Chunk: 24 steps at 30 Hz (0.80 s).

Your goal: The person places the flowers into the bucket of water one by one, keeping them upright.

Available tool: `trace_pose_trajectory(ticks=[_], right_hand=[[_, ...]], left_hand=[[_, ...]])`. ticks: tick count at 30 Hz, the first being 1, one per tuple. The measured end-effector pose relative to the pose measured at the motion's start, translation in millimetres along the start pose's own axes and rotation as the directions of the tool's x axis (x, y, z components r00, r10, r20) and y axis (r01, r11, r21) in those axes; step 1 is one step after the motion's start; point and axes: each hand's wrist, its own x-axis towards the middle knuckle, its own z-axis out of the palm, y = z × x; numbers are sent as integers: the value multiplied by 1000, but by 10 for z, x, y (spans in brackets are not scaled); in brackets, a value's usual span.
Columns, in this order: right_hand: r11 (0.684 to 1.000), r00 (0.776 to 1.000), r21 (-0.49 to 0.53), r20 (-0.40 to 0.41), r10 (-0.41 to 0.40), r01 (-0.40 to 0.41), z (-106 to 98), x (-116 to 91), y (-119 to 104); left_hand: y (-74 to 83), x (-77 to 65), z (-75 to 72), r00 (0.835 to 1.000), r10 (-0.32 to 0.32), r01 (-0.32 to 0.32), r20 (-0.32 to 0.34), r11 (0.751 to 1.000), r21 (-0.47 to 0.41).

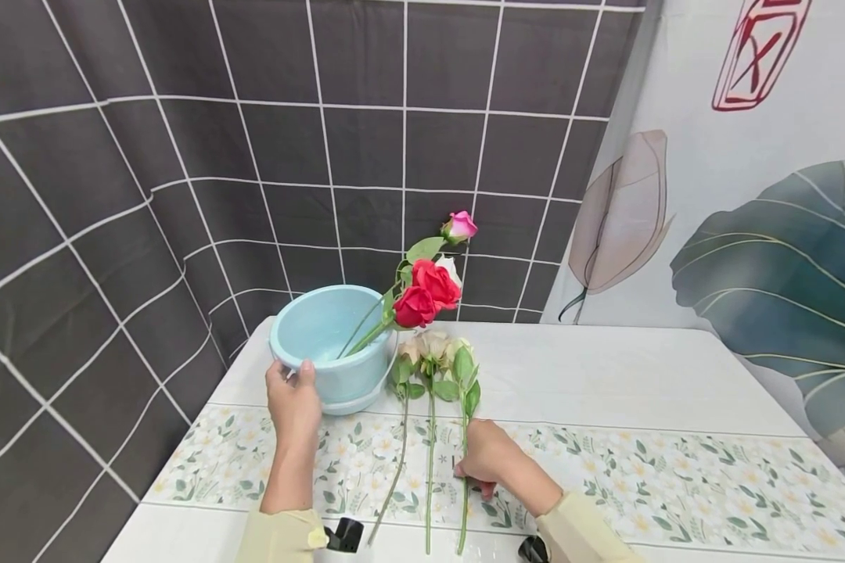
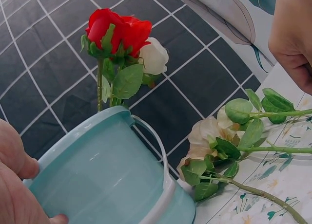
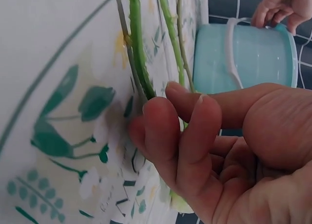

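My left hand (image 1: 294, 403) grips the near rim of a light blue bucket (image 1: 338, 387), thumb over the edge. Standing in the bucket and leaning right are two red roses (image 1: 426, 293), a pink rose (image 1: 460, 226) and a white rose (image 2: 154, 56), partly hidden in the head view. Three pale roses (image 1: 433, 344) lie side by side on the table, blossoms beside the bucket and stems toward me. My right hand (image 1: 489, 453) has its fingers curled at the stem of the rightmost rose (image 1: 464, 500), pinching it; its fingertips (image 3: 161, 112) partly cover the stem.
The white table (image 1: 605, 367) carries a flowered band (image 1: 676, 477) across its front. Behind it hangs a dark cloth (image 1: 366, 148) with a white grid, and at the right a pale cloth (image 1: 683, 47) with printed leaves. The bucket's white handle (image 2: 163, 185) hangs down its side.
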Motion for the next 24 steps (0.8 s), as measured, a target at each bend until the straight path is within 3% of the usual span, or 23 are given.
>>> trace_pose_trajectory(ticks=[4,6,10,15,19,24], right_hand=[[1000,1000,-3,-30,5,-5,50,-5,-10],[1000,999,-2,-44,7,-7,73,-9,-15],[999,997,-43,-72,-3,0,105,-22,-24],[994,993,-111,-117,-13,0,135,-40,-50],[993,991,-120,-135,-13,-4,150,-53,-65],[995,990,-98,-141,4,-18,147,-62,-59]], left_hand=[[117,-91,-41,1000,13,-13,23,1000,3],[321,-238,-102,998,7,-6,56,1000,-13],[906,-642,-242,995,-29,35,95,998,-59],[1233,-874,-309,993,-40,50,108,995,-92],[1350,-945,-329,992,-62,71,114,995,-75],[1097,-772,-286,991,-66,74,115,995,-70]])
